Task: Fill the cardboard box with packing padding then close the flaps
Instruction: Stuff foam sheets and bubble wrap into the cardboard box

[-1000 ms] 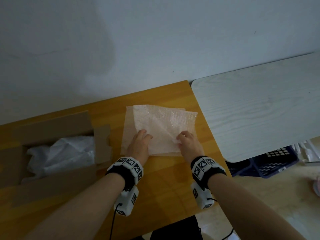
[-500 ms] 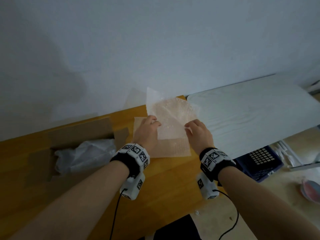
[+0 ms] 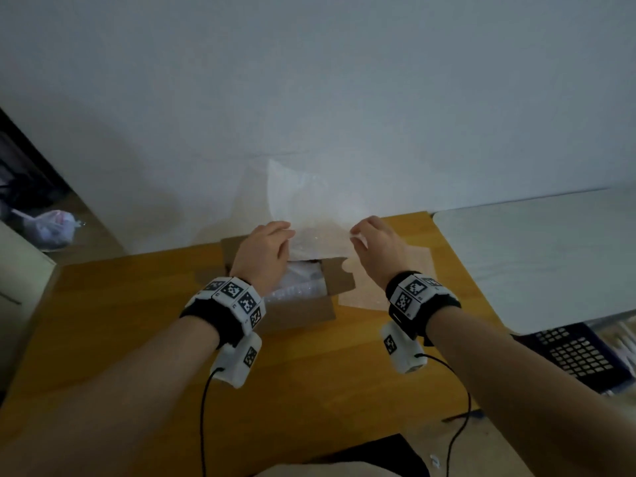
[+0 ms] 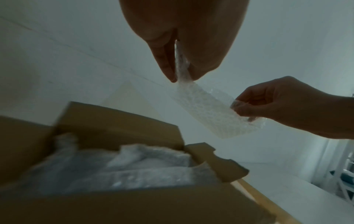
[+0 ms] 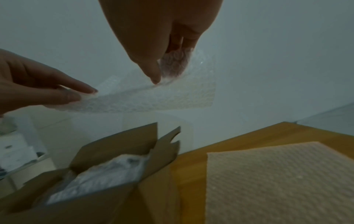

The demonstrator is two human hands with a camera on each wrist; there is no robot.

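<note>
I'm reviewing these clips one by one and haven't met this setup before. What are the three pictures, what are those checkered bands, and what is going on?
No robot here: a person works with bare hands, wearing wristbands with printed markers and a small camera under each wrist. The large picture comes from a head camera looking down; the other two look along each hand. The left hand and right hand each pinch an edge of one bubble wrap sheet, held in the air over an open cardboard box that already holds white padding. The box stands on a wooden table, its flaps still open. More bubble wrap lies flat to its right.
</note>
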